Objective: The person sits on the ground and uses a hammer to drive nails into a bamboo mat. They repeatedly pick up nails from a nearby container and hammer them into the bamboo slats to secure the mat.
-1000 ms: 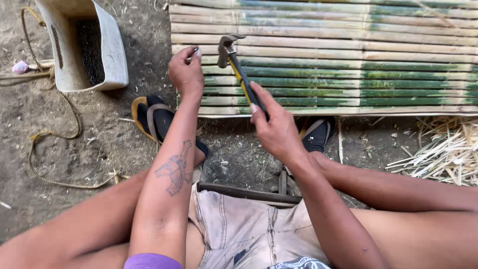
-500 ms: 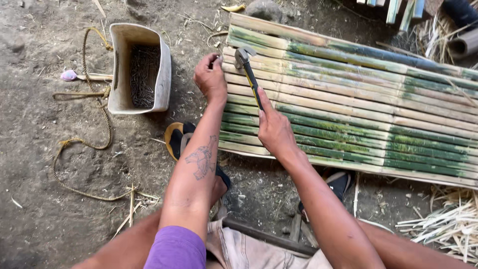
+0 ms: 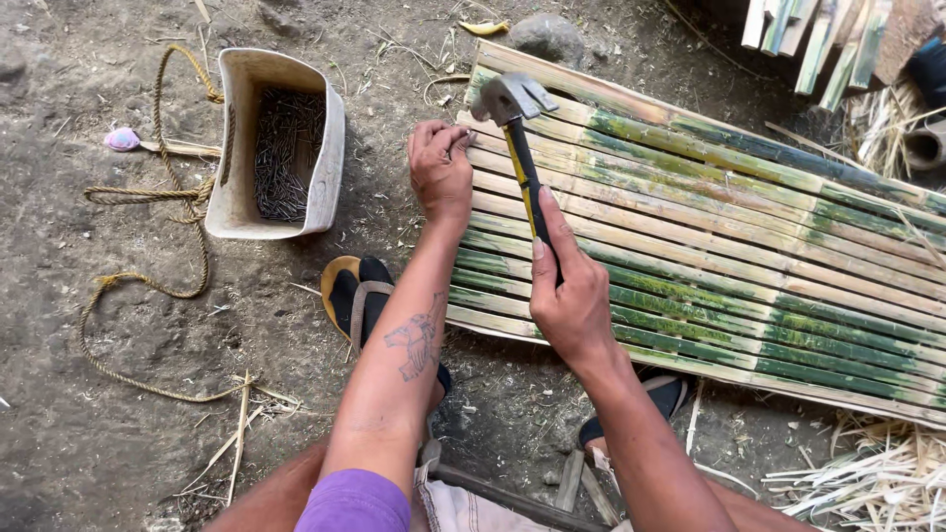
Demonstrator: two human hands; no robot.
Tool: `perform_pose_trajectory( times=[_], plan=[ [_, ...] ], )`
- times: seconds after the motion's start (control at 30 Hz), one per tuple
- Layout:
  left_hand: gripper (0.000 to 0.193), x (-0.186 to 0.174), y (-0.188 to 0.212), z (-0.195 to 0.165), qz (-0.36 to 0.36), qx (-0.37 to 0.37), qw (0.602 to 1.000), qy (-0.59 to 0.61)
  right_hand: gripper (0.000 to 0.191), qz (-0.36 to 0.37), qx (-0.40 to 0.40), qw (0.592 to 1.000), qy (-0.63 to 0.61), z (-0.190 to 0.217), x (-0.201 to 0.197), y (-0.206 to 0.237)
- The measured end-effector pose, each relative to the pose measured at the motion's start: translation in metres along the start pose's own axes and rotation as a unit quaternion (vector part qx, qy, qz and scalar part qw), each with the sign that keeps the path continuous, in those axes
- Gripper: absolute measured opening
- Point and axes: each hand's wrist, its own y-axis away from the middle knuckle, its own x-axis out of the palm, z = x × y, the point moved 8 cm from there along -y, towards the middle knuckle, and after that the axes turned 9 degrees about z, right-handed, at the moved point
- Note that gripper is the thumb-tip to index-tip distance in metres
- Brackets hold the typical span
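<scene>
- Left hand [image 3: 439, 172]: rested on the near-left end of the bamboo slat panel [image 3: 709, 227]. My fingers [image 3: 455, 141] were pinched tight at the tips, thumb against forefinger, over a slat; whatever they pinched was too small to make out.
- Right hand [image 3: 572, 300]: fingers wrapped fully shut round the grip of the hammer [image 3: 522, 148], thumb laid along the handle.
- Hammer: yellow-and-black handle, steel claw head raised above the panel, just beside and above my left fingertips, not touching them.
- Bamboo slat panel: flat on the dirt ground, slats green and pale, running from upper left to lower right.
- Nail tub [image 3: 333, 138]: pale plastic, cut open, dark nails inside; on the ground left of the panel, near my left hand.
- Rope [image 3: 148, 286]: yellowish, looped on the dirt left of the tub.
- Sandal [image 3: 357, 296]: black with orange sole, on my left foot, under my left forearm.
- Bamboo shavings [image 3: 877, 483]: heaped at lower right.
</scene>
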Motion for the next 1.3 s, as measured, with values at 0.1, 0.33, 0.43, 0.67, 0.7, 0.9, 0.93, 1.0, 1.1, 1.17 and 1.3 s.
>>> perform_pose_trajectory(
  times=[0.1, 0.33, 0.43, 0.67, 0.7, 0.9, 0.93, 1.0, 1.1, 1.17, 1.3],
  plan=[
    [0.008, -0.001, 0.000, -0.003, 0.002, 0.002, 1.000, 0.010, 0.051, -0.068, -0.227, 0.970, 0.062, 0.035, -0.003, -0.003],
    [0.010, 0.003, -0.002, 0.006, 0.018, -0.041, 0.999, 0.027, 0.057, -0.008, -0.096, 0.995, 0.036, 0.002, 0.009, -0.009],
    [0.013, 0.002, -0.001, 0.004, 0.012, -0.018, 0.999, 0.026, 0.058, -0.027, -0.163, 0.985, 0.057, 0.010, 0.012, -0.004],
    [0.017, 0.004, -0.015, 0.046, 0.099, -0.162, 0.955, 0.228, 0.058, 0.020, 0.019, 0.999, 0.025, -0.042, 0.020, 0.002],
    [0.023, 0.006, -0.016, 0.053, 0.101, -0.197, 0.938, 0.267, 0.058, 0.021, 0.029, 0.999, 0.013, -0.046, 0.021, 0.005],
    [0.023, 0.025, -0.015, 0.058, 0.073, -0.311, 0.874, 0.367, 0.056, 0.009, -0.005, 1.000, 0.021, -0.045, 0.020, 0.000],
    [0.022, 0.023, -0.017, 0.055, 0.059, -0.294, 0.887, 0.351, 0.055, 0.012, 0.011, 1.000, 0.019, -0.047, 0.018, -0.001],
    [0.021, 0.019, -0.017, 0.049, 0.031, -0.265, 0.910, 0.316, 0.053, 0.022, 0.048, 0.998, 0.015, -0.050, 0.015, 0.001],
    [0.019, 0.017, -0.017, 0.039, 0.014, -0.201, 0.921, 0.333, 0.053, -0.018, 0.006, 1.000, 0.005, -0.035, 0.006, 0.013],
    [0.018, 0.018, -0.013, 0.038, 0.003, -0.210, 0.911, 0.356, 0.052, -0.053, -0.055, 0.997, -0.015, -0.019, 0.005, 0.016],
    [0.018, 0.014, -0.014, 0.033, 0.011, -0.205, 0.905, 0.372, 0.044, -0.135, -0.278, 0.949, 0.061, 0.024, 0.007, 0.010]
  ],
)
